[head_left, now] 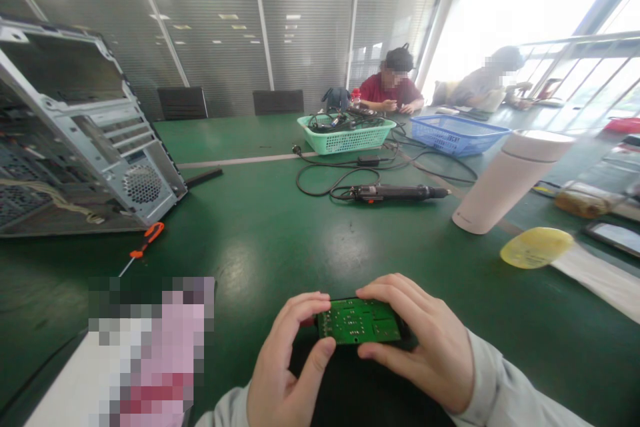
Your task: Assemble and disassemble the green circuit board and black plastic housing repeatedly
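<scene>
Low in the head view, a small green circuit board (357, 320) is held between both hands near the table's front edge. Its face with solder points is turned up toward me. My left hand (295, 353) grips the board's left end, fingers along the far edge and thumb at the near edge. On the other end, my right hand (425, 340) is closed the same way. Something dark, partly hidden by the fingers, lies under or beside the board at both ends; I cannot make out what it is.
An open computer case (90, 127) stands left, an orange-handled screwdriver (150, 237) beside it. Ahead lie a corded electric screwdriver (400, 193), a green basket (345, 140) of cables and a blue basket (457, 137). A pink tumbler (505, 180) stands right. Two people sit at the far end.
</scene>
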`<move>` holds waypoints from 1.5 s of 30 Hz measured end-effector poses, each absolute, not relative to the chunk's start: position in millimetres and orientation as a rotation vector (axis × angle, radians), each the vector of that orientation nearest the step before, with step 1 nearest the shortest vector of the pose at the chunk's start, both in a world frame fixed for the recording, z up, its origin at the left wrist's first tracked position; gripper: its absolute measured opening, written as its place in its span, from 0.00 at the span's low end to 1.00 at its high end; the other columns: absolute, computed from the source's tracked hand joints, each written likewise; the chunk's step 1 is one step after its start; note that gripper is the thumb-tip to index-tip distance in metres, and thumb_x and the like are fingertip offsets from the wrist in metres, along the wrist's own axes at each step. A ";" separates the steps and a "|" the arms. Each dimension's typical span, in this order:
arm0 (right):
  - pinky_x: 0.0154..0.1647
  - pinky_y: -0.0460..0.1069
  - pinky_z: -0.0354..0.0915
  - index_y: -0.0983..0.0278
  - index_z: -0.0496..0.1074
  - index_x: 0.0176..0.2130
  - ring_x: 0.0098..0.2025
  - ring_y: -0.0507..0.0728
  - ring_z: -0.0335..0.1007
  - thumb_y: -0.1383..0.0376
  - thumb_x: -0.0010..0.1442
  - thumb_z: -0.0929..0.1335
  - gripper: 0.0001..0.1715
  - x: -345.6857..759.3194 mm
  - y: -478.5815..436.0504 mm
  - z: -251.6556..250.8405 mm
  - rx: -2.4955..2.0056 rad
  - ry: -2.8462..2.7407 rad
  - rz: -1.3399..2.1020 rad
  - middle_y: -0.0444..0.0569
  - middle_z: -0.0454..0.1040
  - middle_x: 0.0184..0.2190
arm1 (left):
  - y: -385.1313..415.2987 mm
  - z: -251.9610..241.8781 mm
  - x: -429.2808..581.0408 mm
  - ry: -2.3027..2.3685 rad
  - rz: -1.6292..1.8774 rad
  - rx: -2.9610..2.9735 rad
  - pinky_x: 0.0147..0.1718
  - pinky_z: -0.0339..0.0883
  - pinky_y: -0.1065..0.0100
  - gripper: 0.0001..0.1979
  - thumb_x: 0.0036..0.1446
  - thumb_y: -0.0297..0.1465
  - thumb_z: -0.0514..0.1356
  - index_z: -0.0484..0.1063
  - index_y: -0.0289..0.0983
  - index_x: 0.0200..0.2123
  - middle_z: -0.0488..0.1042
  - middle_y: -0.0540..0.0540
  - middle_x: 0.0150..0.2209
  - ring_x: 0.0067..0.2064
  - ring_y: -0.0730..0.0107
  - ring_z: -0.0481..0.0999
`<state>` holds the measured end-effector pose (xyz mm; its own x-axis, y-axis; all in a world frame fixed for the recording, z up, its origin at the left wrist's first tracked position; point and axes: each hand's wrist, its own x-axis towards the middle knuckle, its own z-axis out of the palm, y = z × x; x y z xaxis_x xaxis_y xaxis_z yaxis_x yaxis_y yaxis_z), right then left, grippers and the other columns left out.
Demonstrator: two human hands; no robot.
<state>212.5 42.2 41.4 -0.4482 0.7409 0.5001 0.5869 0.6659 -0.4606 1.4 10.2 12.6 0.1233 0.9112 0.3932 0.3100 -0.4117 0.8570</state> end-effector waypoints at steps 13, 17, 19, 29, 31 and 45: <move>0.42 0.50 0.70 0.61 0.68 0.49 0.43 0.56 0.71 0.53 0.62 0.66 0.20 209.4 34.5 48.5 -0.874 -2.258 0.097 0.50 0.75 0.41 | 7.8 18.1 9.8 1.334 1.278 2.118 0.43 0.69 0.60 0.24 0.51 0.30 0.66 0.68 0.46 0.52 0.70 0.46 0.42 0.43 0.57 0.72; 0.44 0.50 0.71 0.61 0.70 0.51 0.44 0.57 0.72 0.52 0.64 0.65 0.21 209.0 31.8 49.2 -0.863 -2.292 0.014 0.51 0.77 0.41 | 7.0 18.8 10.3 1.362 1.319 2.136 0.39 0.68 0.62 0.15 0.54 0.33 0.66 0.72 0.46 0.45 0.72 0.48 0.37 0.39 0.59 0.73; 0.45 0.50 0.71 0.61 0.68 0.54 0.45 0.57 0.72 0.50 0.63 0.64 0.25 210.0 32.3 48.2 -0.864 -2.286 0.045 0.51 0.77 0.42 | 7.6 20.1 7.9 1.355 1.283 2.157 0.38 0.69 0.62 0.14 0.55 0.33 0.66 0.72 0.47 0.46 0.72 0.48 0.37 0.39 0.58 0.74; 0.43 0.53 0.72 0.55 0.51 0.63 0.43 0.58 0.72 0.55 0.56 0.72 0.43 223.2 45.6 44.0 -1.122 -2.189 0.267 0.49 0.73 0.43 | 7.2 12.2 2.9 1.359 1.385 1.721 0.47 0.69 0.63 0.15 0.60 0.34 0.61 0.69 0.46 0.50 0.74 0.48 0.43 0.46 0.60 0.74; 0.43 0.53 0.71 0.54 0.51 0.63 0.43 0.58 0.72 0.57 0.54 0.74 0.44 225.6 48.5 43.0 -1.151 -2.182 0.287 0.48 0.72 0.44 | 9.9 4.6 3.4 1.329 1.371 1.415 0.49 0.70 0.61 0.16 0.62 0.40 0.58 0.70 0.43 0.51 0.77 0.46 0.46 0.51 0.57 0.74; 0.44 0.54 0.71 0.58 0.68 0.49 0.44 0.57 0.70 0.63 0.55 0.72 0.22 226.1 52.5 34.7 -1.240 -2.181 0.403 0.50 0.69 0.44 | 21.4 24.1 7.9 1.125 1.166 0.777 0.30 0.71 0.64 0.28 0.48 0.54 0.60 0.80 0.35 0.37 0.80 0.47 0.22 0.29 0.60 0.79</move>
<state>226.1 52.5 34.7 -0.3904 0.8541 0.3437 0.6751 0.5194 -0.5239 7.9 21.4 24.1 0.0047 0.9639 -0.2663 -0.3014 0.2553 0.9187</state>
